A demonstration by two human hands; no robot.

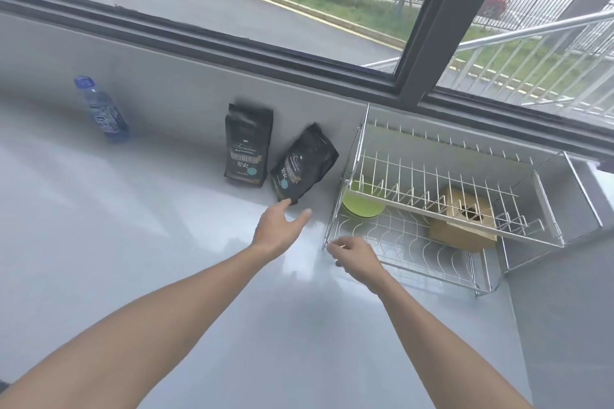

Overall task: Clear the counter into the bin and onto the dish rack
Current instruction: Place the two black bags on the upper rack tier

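Two black coffee bags stand against the back wall of the grey counter (133,226): one upright (247,146), the other (304,164) tilted to the right. My left hand (277,229) is open just below the tilted bag, its thumb touching the bag's bottom edge. My right hand (354,257) hovers at the front left corner of the wire dish rack (412,249) with fingers loosely curled and nothing in it. On the rack's lower level sit a green plate (362,206) and a wooden box (461,222). A blue water bottle (103,109) stands at the far left.
A large window runs behind the counter above a low grey wall. The rack's white upper tier (465,189) holds nothing. A grey wall panel closes off the counter at the right. No bin is in view.
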